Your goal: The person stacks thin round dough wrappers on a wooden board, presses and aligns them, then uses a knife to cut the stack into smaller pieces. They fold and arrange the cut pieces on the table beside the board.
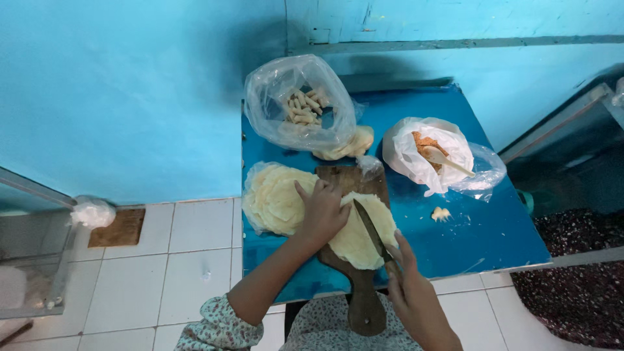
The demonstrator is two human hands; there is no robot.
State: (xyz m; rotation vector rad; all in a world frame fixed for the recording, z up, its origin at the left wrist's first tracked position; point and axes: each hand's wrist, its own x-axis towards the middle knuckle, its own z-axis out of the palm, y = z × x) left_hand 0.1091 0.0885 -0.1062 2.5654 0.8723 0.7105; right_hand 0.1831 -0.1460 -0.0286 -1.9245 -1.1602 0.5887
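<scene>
A pale round dough sheet [364,234] lies on a dark wooden cutting board [364,305] on a blue table [481,227]. My left hand [322,211] presses flat on the sheet's left part, fingers spread. My right hand [409,286] grips a knife [372,227] whose blade lies across the middle of the sheet. A stack of the same pale sheets [276,198] sits in clear plastic just left of the board.
At the back, a clear plastic bag [299,104] holds small rolled pieces. A white bag [429,156] with orange filling and a wooden spoon [445,159] stands right. A small filling lump [441,213] lies on the table. White tiled floor lies left.
</scene>
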